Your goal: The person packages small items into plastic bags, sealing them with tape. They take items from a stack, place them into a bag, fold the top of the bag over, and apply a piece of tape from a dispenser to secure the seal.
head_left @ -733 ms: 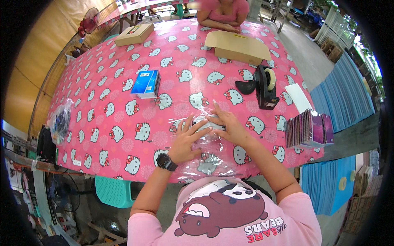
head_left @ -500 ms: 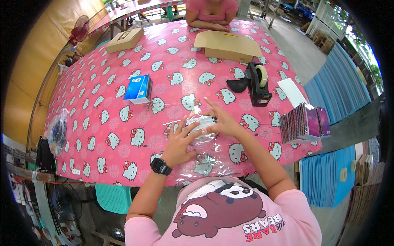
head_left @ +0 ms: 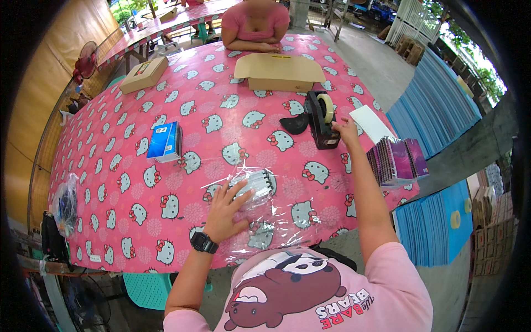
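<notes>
A small stack of spiral notebooks lies inside a clear plastic wrap on the table near me. My left hand rests on the stack's left side with its fingers spread flat, pressing on the plastic. Farther right, my right hand is at the near right end of a black tape dispenser, its fingers apart and close to the dispenser's edge. A roll of clear tape sits in the dispenser. Whether a fingertip touches the tape is too small to tell.
Blue notebooks stand left of centre, purple spiral notebooks at the right edge. A white sheet lies beyond my right hand. An open cardboard box and a closed box are at the back. A person sits opposite.
My right hand has left the wrapped notebooks and moved right and away to the tape dispenser. My left hand stays on the stack. The whole view has shifted slightly.
</notes>
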The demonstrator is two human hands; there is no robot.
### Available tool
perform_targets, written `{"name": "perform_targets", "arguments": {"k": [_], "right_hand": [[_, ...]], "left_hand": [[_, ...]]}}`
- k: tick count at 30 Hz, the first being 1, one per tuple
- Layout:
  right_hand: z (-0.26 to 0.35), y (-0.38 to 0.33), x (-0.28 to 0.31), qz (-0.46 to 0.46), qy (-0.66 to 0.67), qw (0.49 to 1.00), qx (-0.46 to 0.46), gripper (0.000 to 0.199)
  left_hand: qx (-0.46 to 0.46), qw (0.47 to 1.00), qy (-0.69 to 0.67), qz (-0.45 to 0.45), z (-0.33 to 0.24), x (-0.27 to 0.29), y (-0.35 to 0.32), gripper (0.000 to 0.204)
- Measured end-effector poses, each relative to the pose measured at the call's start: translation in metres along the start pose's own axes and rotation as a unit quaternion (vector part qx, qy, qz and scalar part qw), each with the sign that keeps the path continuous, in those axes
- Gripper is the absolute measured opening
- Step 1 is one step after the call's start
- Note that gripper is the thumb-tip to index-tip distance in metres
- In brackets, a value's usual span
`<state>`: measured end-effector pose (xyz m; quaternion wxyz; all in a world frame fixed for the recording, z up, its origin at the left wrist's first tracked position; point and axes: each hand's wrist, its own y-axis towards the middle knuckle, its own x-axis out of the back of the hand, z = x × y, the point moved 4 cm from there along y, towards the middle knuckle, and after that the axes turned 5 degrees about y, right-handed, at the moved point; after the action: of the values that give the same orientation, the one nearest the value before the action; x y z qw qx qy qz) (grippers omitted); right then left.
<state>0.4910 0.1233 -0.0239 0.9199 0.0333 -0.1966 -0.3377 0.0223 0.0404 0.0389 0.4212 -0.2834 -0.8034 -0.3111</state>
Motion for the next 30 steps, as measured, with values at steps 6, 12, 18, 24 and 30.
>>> {"name": "perform_targets", "arguments": {"k": [6, 12, 18, 24, 30], "right_hand": [[0.04, -0.06, 0.008, -0.07, 0.202, 0.973, 0.087, 0.03], [-0.014, -0.079, -0.029, 0.156, 0.403, 0.837, -0.336, 0.014], [0.166, -0.155, -0.113, 0.411, 0.234, 0.868, -0.149, 0.026], [0.212, -0.183, -0.165, 0.498, -0.127, 0.85, 0.117, 0.043], [0.197, -0.163, -0.125, 0.387, -0.397, 0.819, 0.145, 0.062]], "left_hand": [[-0.007, 1.0, 0.03, -0.004, -0.007, 0.008, 0.001, 0.073], [-0.033, 0.999, 0.025, -0.007, -0.004, 0.007, 0.004, 0.075], [-0.039, 0.997, 0.054, 0.026, -0.001, 0.014, 0.002, 0.079], [-0.027, 0.991, 0.109, 0.075, 0.001, 0.01, 0.003, 0.084], [-0.032, 0.99, 0.112, 0.073, -0.003, 0.015, 0.007, 0.082]]}}
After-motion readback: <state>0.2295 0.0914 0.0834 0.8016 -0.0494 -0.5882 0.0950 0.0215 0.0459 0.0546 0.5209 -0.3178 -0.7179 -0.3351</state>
